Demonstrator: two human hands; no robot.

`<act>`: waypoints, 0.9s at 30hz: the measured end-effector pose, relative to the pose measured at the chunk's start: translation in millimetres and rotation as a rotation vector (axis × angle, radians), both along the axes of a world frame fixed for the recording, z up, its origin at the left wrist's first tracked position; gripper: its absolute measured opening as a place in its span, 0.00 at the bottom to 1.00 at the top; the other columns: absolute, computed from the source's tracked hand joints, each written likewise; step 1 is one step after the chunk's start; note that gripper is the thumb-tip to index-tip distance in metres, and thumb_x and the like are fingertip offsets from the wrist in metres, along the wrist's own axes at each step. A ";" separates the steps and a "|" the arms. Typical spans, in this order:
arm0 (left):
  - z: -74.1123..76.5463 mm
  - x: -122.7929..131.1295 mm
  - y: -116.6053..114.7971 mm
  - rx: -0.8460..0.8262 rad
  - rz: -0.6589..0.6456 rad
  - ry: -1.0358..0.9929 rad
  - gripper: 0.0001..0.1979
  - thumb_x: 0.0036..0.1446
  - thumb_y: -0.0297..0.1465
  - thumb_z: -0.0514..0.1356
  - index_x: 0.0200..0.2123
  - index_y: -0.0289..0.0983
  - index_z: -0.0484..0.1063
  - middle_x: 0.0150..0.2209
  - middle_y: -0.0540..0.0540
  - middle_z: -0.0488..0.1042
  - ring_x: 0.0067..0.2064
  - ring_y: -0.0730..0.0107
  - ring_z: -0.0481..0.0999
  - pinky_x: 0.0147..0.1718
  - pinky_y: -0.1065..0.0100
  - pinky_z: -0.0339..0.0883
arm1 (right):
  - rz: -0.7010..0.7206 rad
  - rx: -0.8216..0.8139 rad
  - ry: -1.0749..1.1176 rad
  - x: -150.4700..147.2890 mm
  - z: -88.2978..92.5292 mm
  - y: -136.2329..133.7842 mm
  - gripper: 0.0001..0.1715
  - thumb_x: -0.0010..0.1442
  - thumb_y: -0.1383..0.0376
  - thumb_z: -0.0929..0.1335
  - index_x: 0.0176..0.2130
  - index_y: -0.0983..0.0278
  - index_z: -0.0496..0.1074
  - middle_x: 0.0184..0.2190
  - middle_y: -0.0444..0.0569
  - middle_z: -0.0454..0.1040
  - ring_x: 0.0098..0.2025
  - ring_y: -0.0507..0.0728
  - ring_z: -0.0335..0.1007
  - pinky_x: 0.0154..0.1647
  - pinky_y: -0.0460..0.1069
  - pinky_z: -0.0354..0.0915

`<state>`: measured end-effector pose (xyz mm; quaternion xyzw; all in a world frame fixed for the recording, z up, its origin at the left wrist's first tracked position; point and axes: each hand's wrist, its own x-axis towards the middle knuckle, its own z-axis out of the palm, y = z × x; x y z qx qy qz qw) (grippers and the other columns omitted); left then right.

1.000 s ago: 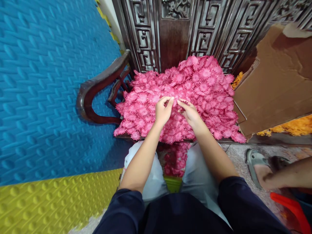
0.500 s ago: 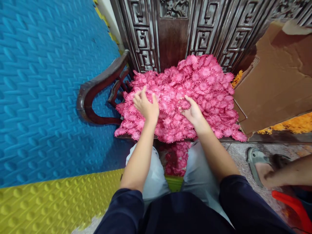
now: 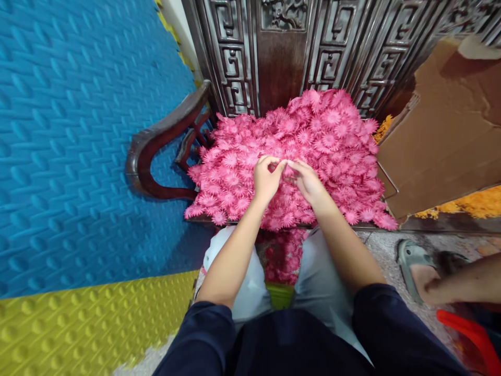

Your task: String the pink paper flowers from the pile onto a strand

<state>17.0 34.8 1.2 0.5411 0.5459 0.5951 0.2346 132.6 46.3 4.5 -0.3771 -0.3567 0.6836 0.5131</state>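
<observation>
My left hand [image 3: 266, 180] and my right hand [image 3: 309, 183] meet above a broad heap of pink artificial flowers [image 3: 329, 141]. Thumb and fingers of the left hand curl into a pinch, its tips touching or nearly touching those of the right. The right hand's fingers are also drawn together, pointing left. Whatever lies between the fingertips is too small to make out against the pink behind. The flowers cover the seat of a dark carved wooden bench [image 3: 279, 65], with its curved armrest [image 3: 136, 156] to the left.
Torn brown cardboard [image 3: 450, 130] leans on the right, with orange flowers [image 3: 477, 201] beneath it. More pink flowers [image 3: 284, 256] lie below, between my knees. Blue matting [image 3: 78, 156] and yellow matting [image 3: 97, 318] are at left. Another person's sandalled foot [image 3: 418, 271] and a red object [image 3: 469, 329] are at right.
My left hand has moved right and its spread fingers have closed into a pinch against the right hand's fingertips. The right hand has stayed nearly in place.
</observation>
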 end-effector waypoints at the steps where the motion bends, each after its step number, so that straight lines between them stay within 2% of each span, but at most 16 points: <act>1: 0.2 -0.1 0.5 -0.019 -0.003 -0.046 0.08 0.52 0.28 0.64 0.23 0.37 0.69 0.28 0.50 0.68 0.32 0.72 0.68 0.36 0.69 0.62 | -0.026 0.046 -0.049 -0.1 -0.8 0.2 0.13 0.40 0.60 0.76 0.26 0.61 0.72 0.26 0.39 0.70 0.30 0.48 0.63 0.34 0.46 0.61; 6: 1.5 0.4 0.2 -0.106 -0.057 -0.240 0.10 0.53 0.30 0.63 0.22 0.36 0.69 0.23 0.53 0.66 0.27 0.75 0.64 0.33 0.70 0.59 | -0.083 0.147 -0.122 -2.3 -1.4 0.0 0.16 0.35 0.58 0.77 0.22 0.63 0.71 0.22 0.37 0.68 0.27 0.46 0.60 0.33 0.45 0.57; 10: 7.2 0.3 -2.1 -0.148 -0.188 -0.396 0.11 0.54 0.29 0.62 0.21 0.36 0.69 0.22 0.54 0.67 0.27 0.77 0.65 0.34 0.72 0.59 | -0.086 0.129 -0.119 -1.9 -3.8 2.0 0.18 0.33 0.56 0.77 0.21 0.63 0.72 0.19 0.37 0.68 0.24 0.45 0.58 0.30 0.45 0.55; 13: 10.2 -0.6 -2.3 -0.180 -0.259 -0.514 0.07 0.53 0.26 0.63 0.23 0.36 0.71 0.23 0.54 0.68 0.28 0.78 0.67 0.36 0.73 0.61 | -0.084 0.075 -0.107 -0.5 -9.6 5.9 0.20 0.32 0.54 0.78 0.22 0.62 0.72 0.18 0.36 0.68 0.22 0.45 0.56 0.27 0.45 0.53; 16: 8.0 -2.4 -0.3 -0.259 -0.313 -0.607 0.04 0.51 0.26 0.64 0.25 0.36 0.72 0.24 0.54 0.69 0.27 0.78 0.68 0.35 0.72 0.62 | -0.057 0.074 -0.070 0.3 -15.4 9.2 0.19 0.34 0.53 0.78 0.23 0.61 0.73 0.18 0.37 0.69 0.21 0.45 0.57 0.26 0.45 0.53; 19: 3.2 -4.4 2.4 -0.308 -0.359 -0.657 0.06 0.49 0.29 0.65 0.24 0.37 0.71 0.25 0.53 0.70 0.27 0.77 0.69 0.32 0.73 0.61 | -0.038 0.074 -0.021 -0.5 -17.0 9.6 0.20 0.34 0.52 0.78 0.22 0.62 0.73 0.19 0.37 0.71 0.22 0.45 0.59 0.26 0.44 0.54; 22: 2.1 -4.5 3.4 -0.339 -0.339 -0.699 0.06 0.50 0.29 0.64 0.24 0.36 0.70 0.25 0.52 0.70 0.28 0.78 0.69 0.31 0.74 0.61 | -0.072 0.035 0.006 -2.6 -14.8 7.8 0.22 0.31 0.52 0.79 0.22 0.62 0.73 0.19 0.36 0.71 0.22 0.44 0.59 0.26 0.43 0.55; 27: 9.8 -1.0 -0.2 -0.307 -0.166 -0.623 0.06 0.51 0.24 0.63 0.23 0.36 0.73 0.24 0.53 0.70 0.27 0.78 0.67 0.34 0.74 0.61 | -0.117 0.013 -0.011 -2.7 -9.2 5.3 0.24 0.31 0.52 0.79 0.24 0.62 0.70 0.18 0.34 0.66 0.21 0.44 0.58 0.27 0.43 0.56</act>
